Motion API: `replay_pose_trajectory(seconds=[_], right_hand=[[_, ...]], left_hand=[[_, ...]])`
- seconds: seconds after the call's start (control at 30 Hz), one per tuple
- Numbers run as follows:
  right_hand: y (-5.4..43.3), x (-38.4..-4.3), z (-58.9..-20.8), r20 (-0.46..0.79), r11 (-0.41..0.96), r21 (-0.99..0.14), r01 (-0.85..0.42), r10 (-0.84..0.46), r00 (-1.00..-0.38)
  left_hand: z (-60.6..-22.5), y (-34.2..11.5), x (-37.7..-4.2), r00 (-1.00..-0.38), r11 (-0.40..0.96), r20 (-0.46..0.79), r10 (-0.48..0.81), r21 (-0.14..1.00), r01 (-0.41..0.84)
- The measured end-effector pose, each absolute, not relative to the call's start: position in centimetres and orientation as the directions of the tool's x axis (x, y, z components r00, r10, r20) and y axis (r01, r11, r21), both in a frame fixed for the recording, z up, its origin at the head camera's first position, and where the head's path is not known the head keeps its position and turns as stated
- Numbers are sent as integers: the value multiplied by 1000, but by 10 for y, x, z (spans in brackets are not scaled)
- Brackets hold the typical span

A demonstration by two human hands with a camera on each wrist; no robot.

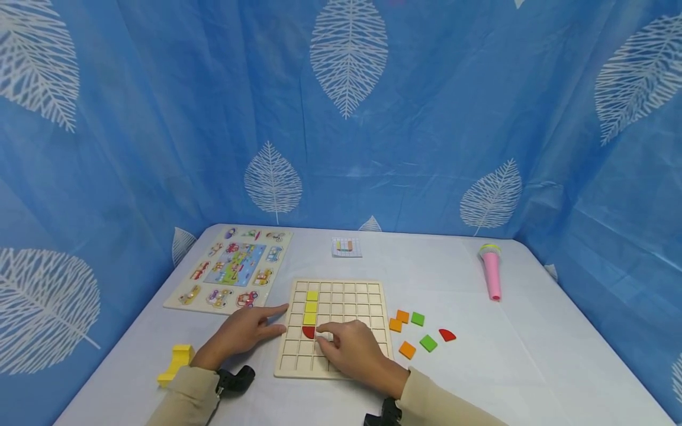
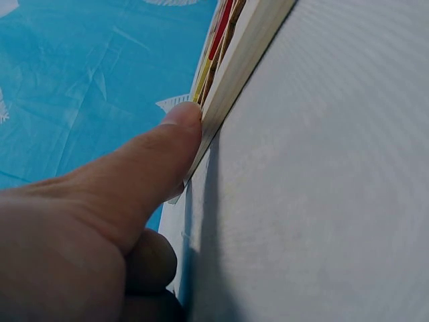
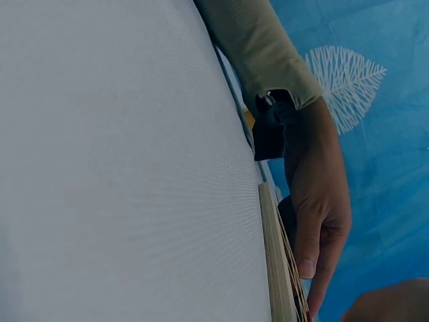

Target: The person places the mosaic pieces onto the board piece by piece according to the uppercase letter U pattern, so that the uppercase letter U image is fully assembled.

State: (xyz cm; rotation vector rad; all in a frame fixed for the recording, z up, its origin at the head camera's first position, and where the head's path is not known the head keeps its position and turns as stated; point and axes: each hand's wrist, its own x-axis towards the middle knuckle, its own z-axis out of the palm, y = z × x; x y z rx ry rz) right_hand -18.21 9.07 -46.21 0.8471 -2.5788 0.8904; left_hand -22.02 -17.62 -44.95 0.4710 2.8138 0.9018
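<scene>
A square wooden grid board (image 1: 333,367) lies on the table. Yellow square tiles (image 1: 311,307) run down one column, with a red quarter-circle tile (image 1: 308,332) just below them. My left hand (image 1: 242,331) touches the board's left edge, its index finger and thumb extended; the left wrist view shows the thumb (image 2: 161,151) against the wooden side. Over the board, my right hand (image 1: 354,349) has its index fingertip and thumb tip close together at the red tile's right side. Whether they pinch it, I cannot tell. Only part of that hand (image 3: 395,302) shows in the right wrist view.
Loose orange tiles (image 1: 407,349), green tiles (image 1: 428,343) and another red quarter-circle (image 1: 447,335) lie right of the board. A picture puzzle (image 1: 234,264), a pattern card (image 1: 346,247), a pink toy microphone (image 1: 492,275) and a yellow block (image 1: 177,364) are around it.
</scene>
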Motion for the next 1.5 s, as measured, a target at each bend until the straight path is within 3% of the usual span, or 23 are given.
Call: replay_pose_trajectory(seconds=[0.27, 0.77, 1.17, 1.5], right_hand=[[107, -174, -460, 469, 615, -478, -628, -426, -774], [158, -156, -465, 524, 659, -496, -565, -292, -800], [202, -152, -468, 587, 697, -481, -532, -196, -786], [252, -149, -463, 439, 814, -498, -298, -60, -897]], left_hand=[[-450, -174, -222, -940, 779, -43, 339, 573, 255], [-451, -177, -221, -936, 764, -39, 350, 590, 261], [-451, -177, -221, -939, 771, -32, 342, 581, 262], [-452, -177, -221, -938, 770, -36, 346, 582, 261]])
